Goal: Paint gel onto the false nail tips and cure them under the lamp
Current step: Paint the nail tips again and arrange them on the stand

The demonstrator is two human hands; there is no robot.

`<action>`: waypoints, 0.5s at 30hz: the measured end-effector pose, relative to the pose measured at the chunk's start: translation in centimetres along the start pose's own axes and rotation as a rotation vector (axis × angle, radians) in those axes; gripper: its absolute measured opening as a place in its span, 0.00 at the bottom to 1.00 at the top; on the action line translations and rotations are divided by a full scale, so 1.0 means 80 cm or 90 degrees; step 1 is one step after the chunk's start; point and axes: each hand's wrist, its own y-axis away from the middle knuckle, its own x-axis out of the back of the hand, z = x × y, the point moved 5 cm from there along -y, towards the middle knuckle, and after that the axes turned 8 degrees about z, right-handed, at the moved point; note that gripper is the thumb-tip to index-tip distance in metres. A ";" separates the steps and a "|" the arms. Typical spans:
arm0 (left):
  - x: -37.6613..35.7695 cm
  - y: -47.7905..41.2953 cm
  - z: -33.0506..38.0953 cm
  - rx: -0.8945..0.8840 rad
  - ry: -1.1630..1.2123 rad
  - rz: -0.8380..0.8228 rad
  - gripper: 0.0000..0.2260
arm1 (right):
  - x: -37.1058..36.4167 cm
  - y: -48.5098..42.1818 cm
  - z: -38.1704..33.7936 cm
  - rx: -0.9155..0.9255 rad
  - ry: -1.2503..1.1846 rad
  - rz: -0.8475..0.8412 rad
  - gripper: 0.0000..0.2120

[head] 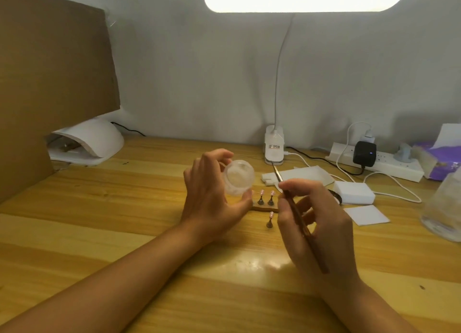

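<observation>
My left hand (212,198) holds a small clear gel jar (238,177) tilted, its opening facing right, above the wooden table (99,208). My right hand (316,223) grips a brown-handled brush (299,220), whose thin tip points up and left toward the lamp base. Between my hands, three pink false nail tips stand on little dark stands: two side by side (266,197) on a wooden holder, one (270,219) closer to me. The white curing lamp (87,143) sits at the back left, partly under a cardboard sheet.
A clip desk lamp (274,143) glows overhead at the back centre. A power strip (379,160) with plugs and cables lies at the back right, beside a tissue pack (439,158). White pads (366,214), a white box (354,193) and a clear cup (444,208) occupy the right side.
</observation>
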 end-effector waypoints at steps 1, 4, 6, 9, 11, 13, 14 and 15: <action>0.000 0.002 0.007 -0.032 0.006 -0.005 0.29 | -0.001 0.002 -0.005 0.033 -0.006 -0.002 0.08; 0.001 0.006 0.021 -0.099 0.027 -0.019 0.27 | -0.002 0.005 -0.011 0.076 -0.025 0.002 0.08; 0.002 0.008 0.028 -0.133 0.028 -0.025 0.26 | -0.003 0.007 -0.009 0.076 -0.025 -0.005 0.08; 0.003 0.008 0.034 -0.152 0.026 -0.033 0.27 | -0.004 0.005 -0.001 0.052 -0.009 -0.014 0.07; 0.003 0.008 0.036 -0.158 0.022 -0.042 0.27 | -0.006 0.004 0.003 0.039 0.010 -0.013 0.08; 0.002 0.009 0.036 -0.161 0.017 -0.048 0.29 | -0.008 0.004 0.005 0.035 0.019 -0.013 0.08; 0.001 0.009 0.037 -0.162 0.017 -0.049 0.29 | -0.008 0.004 0.005 0.035 0.020 -0.014 0.08; 0.001 0.009 0.037 -0.162 0.019 -0.049 0.29 | -0.008 0.005 0.005 0.036 0.021 -0.015 0.08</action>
